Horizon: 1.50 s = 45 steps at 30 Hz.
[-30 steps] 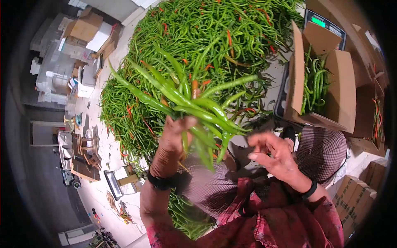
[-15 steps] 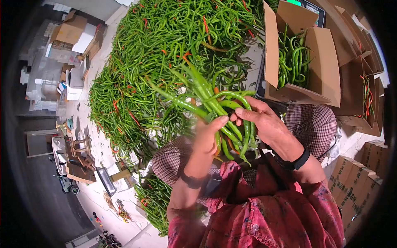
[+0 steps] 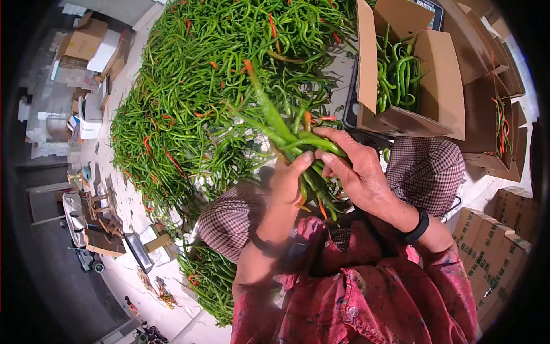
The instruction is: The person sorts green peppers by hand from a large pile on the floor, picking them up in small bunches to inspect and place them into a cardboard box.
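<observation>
Between both hands is a bunch of long green peppers (image 3: 272, 117), several of them with orange or red tips. My left hand (image 3: 286, 180) is wrapped round the bunch from the left, thumb on top; its edge is blurred. From the right, my right hand (image 3: 358, 172) has its thumb and fingers closed on peppers of the same bunch. Beyond the hands spreads a large pile of green peppers (image 3: 189, 92) with a few red ones mixed in.
An open cardboard box (image 3: 447, 86) with green peppers stands at the upper right, near a scale (image 3: 431, 11). Another box with peppers (image 3: 487, 137) is further right. Stacked cartons (image 3: 487, 246) stand lower right. A smaller pepper pile (image 3: 209, 281) lies lower left.
The camera view has shifted, so the pile and boxes appear further left. The right hand's fingers have moved up over the bunch, and the peppers between the hands lie differently.
</observation>
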Each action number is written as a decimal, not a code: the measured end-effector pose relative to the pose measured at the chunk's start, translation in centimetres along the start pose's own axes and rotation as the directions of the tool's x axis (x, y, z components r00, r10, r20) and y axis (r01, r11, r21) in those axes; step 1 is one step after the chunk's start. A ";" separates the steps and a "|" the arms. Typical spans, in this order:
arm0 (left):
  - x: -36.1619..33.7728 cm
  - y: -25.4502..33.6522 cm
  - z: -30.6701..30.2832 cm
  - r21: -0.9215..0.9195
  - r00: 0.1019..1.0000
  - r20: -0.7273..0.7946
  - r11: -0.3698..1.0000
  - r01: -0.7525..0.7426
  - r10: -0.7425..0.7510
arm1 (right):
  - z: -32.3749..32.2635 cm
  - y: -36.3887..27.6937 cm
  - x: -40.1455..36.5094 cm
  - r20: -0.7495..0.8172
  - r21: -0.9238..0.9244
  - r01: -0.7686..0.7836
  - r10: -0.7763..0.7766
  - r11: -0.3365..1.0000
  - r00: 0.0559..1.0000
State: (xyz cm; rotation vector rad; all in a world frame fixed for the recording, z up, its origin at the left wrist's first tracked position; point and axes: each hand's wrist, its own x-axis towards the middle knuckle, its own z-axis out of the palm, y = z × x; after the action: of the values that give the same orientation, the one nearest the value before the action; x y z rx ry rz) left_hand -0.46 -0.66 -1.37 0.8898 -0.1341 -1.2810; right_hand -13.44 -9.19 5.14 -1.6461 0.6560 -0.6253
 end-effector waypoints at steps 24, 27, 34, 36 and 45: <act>0.2 1.7 -0.5 -0.145 0.994 0.099 0.989 -0.037 0.052 | -5.1 0.5 1.7 0.210 0.931 -0.292 0.332 0.218 0.919; 0.0 1.8 -0.1 -0.159 0.993 0.103 0.987 -0.036 0.053 | -6.0 1.0 1.9 0.153 0.944 -0.223 0.279 0.242 0.948; 0.5 1.8 -1.1 -0.139 0.987 0.143 0.989 -0.056 0.076 | -14.9 -4.8 3.9 -0.556 0.302 0.109 0.083 0.947 0.827; 0.4 1.7 -1.0 -0.137 0.990 0.116 0.988 -0.068 0.084 | -17.7 -3.1 5.3 -0.549 -0.106 0.102 -0.144 0.989 0.823; 0.3 1.9 -0.2 -0.081 0.995 0.033 0.993 -0.086 0.089 | -3.7 -1.0 -0.4 0.178 -0.378 0.053 0.016 0.924 0.984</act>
State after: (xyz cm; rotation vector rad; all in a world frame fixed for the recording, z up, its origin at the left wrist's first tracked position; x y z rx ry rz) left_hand 1.20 -0.82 -0.42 0.7843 -0.1486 -1.2130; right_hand -16.27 -11.28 6.70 -2.0468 0.6599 -0.3690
